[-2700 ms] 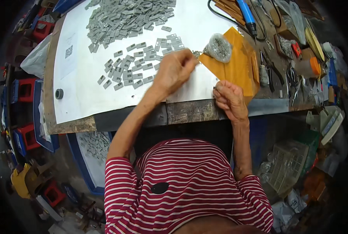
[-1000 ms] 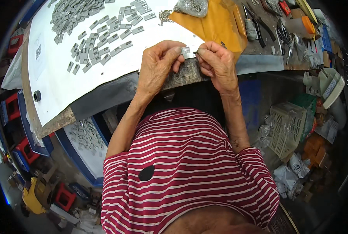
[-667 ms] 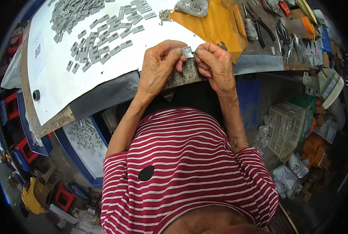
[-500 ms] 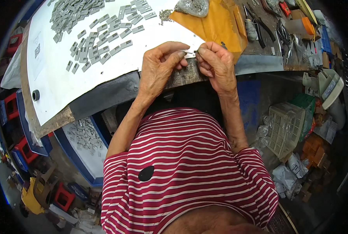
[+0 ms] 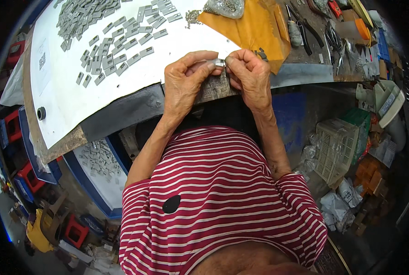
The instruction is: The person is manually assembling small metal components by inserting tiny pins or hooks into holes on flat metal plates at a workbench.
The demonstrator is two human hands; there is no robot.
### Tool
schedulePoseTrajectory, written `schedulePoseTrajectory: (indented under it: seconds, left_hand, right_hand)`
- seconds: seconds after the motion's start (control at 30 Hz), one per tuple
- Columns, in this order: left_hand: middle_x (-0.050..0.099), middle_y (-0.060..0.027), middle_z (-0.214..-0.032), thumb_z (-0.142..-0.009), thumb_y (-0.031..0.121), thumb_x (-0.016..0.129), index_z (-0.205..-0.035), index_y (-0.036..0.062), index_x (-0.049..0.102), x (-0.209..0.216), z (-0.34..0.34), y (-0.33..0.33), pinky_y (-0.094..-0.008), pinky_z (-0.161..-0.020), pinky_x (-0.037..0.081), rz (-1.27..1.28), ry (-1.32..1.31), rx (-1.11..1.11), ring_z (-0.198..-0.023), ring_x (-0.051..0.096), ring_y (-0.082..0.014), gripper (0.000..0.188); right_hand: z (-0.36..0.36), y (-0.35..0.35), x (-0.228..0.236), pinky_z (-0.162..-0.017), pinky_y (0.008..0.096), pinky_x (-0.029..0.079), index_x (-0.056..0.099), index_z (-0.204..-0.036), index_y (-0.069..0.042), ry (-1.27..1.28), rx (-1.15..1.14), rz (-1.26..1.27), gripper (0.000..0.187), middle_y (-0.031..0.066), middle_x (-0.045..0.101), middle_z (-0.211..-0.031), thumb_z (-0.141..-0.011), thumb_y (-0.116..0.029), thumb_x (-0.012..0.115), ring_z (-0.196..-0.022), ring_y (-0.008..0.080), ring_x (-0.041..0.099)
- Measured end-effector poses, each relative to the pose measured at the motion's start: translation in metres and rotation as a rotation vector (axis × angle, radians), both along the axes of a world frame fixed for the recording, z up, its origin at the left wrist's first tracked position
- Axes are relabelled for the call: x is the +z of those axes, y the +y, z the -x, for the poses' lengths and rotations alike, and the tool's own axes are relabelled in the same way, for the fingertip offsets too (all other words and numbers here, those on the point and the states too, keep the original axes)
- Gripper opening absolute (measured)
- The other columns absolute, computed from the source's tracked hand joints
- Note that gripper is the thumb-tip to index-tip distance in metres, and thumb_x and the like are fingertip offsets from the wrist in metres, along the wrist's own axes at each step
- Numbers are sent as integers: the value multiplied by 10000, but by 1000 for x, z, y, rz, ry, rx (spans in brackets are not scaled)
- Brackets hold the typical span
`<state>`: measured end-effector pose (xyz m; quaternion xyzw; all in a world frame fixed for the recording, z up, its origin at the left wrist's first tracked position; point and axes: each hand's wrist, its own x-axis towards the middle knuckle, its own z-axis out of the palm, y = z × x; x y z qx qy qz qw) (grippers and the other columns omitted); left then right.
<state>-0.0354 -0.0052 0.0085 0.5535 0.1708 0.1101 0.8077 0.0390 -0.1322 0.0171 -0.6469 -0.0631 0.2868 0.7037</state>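
My left hand (image 5: 186, 78) pinches a small grey metal block (image 5: 219, 62) between thumb and forefinger, above the table's front edge. Thumb and fingertips of my right hand (image 5: 252, 78) are closed at the block's right end. Whatever sits in that right pinch is too small and too covered to name. Many similar flat grey blocks with a slot (image 5: 133, 43) lie spread over the white sheet (image 5: 76, 101), to the left of my hands. Several small dark pieces (image 5: 261, 54) rest on the yellow envelope (image 5: 248, 30) just past my right hand.
A clear bag of small metal parts (image 5: 227, 8) and a loose heap of them (image 5: 193, 17) are at the back. Pliers (image 5: 312, 36) and a thread spool (image 5: 294, 34) lie to the right. A blue-edged tray of blocks (image 5: 101, 165) stands below the table, left of me.
My right fingertips have moved left onto the end of the grey block, closing the small gap. The dark bit seen in them before is now hidden. More dark pieces on the envelope show.
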Motion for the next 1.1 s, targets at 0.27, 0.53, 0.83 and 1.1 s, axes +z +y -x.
schedulePoseTrajectory:
  seconds: [0.27,0.53,0.83,1.1]
  left_hand:
    - [639,-75,-865,-796,-16,589,-983,-24,615,1,2,-3,-201,-712,501,-129,-30,41,-778,615,-112,189]
    - [641,-56,-856,-760,-7,614,-926,19,645,-6,2,-3,-213,-668,487,-497,-125,90,-737,605,-115,171]
    - [640,-39,-841,-765,-15,612,-957,7,635,0,4,-4,-197,-662,480,-307,-41,45,-733,587,-77,195]
    - [640,-71,-807,-774,-27,599,-982,-34,609,3,3,-1,-184,-673,495,-93,-15,-4,-727,600,-85,208]
  right_hand:
    - [0,-3,1,-396,150,288,555,-820,21,58,11,-22,119,-12,505,-629,-822,-96,574,-480,12,397]
    - [0,-5,-1,-374,149,266,552,-809,21,97,58,-80,120,-4,501,-618,-829,-94,575,-461,9,388]
    - [-1,-5,0,-366,154,270,550,-789,17,46,69,-8,116,-22,493,-590,-820,-86,591,-442,11,386]
    - [-4,-8,0,-364,153,283,545,-814,16,46,123,-41,119,-12,506,-608,-823,-92,593,-448,14,391]
